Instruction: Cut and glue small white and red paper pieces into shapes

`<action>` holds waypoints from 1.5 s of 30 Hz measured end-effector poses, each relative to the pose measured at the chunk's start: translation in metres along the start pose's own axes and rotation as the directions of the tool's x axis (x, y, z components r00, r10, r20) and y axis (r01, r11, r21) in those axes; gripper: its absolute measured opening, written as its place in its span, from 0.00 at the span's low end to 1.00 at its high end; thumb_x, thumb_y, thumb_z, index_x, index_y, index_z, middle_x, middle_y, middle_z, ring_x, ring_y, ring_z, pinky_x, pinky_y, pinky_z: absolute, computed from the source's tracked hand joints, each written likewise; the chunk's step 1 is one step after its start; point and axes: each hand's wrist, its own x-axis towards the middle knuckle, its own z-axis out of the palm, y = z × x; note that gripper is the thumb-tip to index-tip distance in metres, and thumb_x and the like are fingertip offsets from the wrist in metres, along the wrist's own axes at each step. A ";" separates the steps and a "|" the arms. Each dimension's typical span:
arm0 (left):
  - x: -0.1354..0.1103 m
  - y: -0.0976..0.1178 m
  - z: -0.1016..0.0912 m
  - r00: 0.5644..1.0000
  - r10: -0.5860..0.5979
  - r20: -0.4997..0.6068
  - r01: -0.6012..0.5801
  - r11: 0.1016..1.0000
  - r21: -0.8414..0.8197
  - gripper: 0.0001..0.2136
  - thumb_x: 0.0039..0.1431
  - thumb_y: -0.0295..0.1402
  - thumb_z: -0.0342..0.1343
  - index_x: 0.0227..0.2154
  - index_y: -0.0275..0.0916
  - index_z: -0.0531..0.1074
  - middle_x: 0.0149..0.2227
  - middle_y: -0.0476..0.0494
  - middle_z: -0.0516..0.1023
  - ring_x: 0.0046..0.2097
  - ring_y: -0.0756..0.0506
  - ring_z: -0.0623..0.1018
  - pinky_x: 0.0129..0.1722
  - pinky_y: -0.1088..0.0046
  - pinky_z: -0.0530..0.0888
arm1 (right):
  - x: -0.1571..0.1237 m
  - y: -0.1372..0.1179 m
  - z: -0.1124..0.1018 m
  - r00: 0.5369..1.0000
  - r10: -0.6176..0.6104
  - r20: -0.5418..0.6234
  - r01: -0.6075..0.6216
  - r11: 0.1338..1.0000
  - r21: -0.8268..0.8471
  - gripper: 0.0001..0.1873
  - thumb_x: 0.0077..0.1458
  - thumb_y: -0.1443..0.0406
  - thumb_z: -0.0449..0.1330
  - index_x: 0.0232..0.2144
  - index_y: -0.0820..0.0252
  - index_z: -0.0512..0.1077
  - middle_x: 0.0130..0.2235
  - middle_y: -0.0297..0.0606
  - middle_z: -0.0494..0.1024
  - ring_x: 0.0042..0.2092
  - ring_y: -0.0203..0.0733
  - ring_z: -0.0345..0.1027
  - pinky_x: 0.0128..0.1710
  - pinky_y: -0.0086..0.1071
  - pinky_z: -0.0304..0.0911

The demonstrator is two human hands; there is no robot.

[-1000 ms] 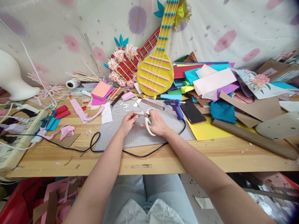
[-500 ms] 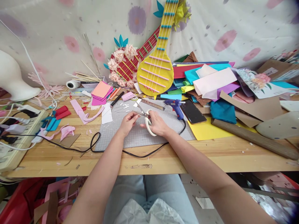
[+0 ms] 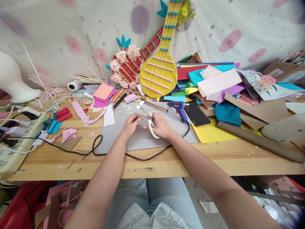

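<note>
The right hand point(image 3: 162, 125) is closed around the pale handles of a pair of scissors point(image 3: 149, 117), with the loops at the fingers and the blades standing apart in a narrow V. The left hand point(image 3: 131, 126) has thumb and forefinger drawn together in a pinch; whether a small piece lies between them is too fine to tell.

The scissors are above the middle of a grey cutting mat point(image 3: 133, 144), between the two hands. Their long axis runs roughly across the mat, from the handles at the right to the blade tips at the left and slightly away from the person. The left hand is the nearer of the two to the tips: its pinched fingertips lie just beside the blade closer to the person, on that blade's near side. Whether they touch the metal cannot be made out.

Beyond the blades, small white bits point(image 3: 129, 109) are scattered on the mat, and a ruler point(image 3: 156, 106) lies slantwise. To the right stand out a blue glue gun point(image 3: 179, 111) and, just beside it, a dark phone point(image 3: 197, 114). A yellow lute-shaped model point(image 3: 158, 81) leans upright behind the mat.
</note>
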 end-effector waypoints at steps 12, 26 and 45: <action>0.001 -0.003 -0.005 0.998 0.066 -0.023 -0.064 0.994 0.091 0.10 0.49 0.39 0.55 0.26 0.37 0.70 0.19 0.54 0.59 0.20 0.56 0.56 0.18 0.79 0.55 | -0.001 -0.007 0.003 0.997 0.070 0.024 -0.068 0.995 -0.079 0.13 0.48 0.62 0.53 0.36 0.60 0.59 0.34 0.43 0.72 0.37 0.45 0.65 0.34 0.33 0.54; -0.001 0.004 -0.002 0.998 0.032 -0.051 -0.029 0.998 0.052 0.09 0.48 0.39 0.56 0.25 0.37 0.68 0.18 0.55 0.57 0.18 0.57 0.57 0.17 0.79 0.54 | 0.002 -0.007 -0.002 0.974 0.200 0.106 -0.192 0.978 -0.078 0.09 0.50 0.62 0.50 0.35 0.58 0.58 0.28 0.38 0.74 0.28 0.42 0.65 0.26 0.31 0.48; -0.004 0.013 0.001 0.972 -0.234 0.010 0.231 0.955 -0.187 0.12 0.45 0.41 0.57 0.24 0.36 0.67 0.16 0.58 0.47 0.17 0.58 0.49 0.13 0.82 0.53 | 0.000 0.021 -0.015 0.945 0.309 -0.106 -0.291 0.944 0.157 0.21 0.45 0.52 0.57 0.37 0.57 0.59 0.33 0.37 0.70 0.35 0.42 0.65 0.32 0.32 0.57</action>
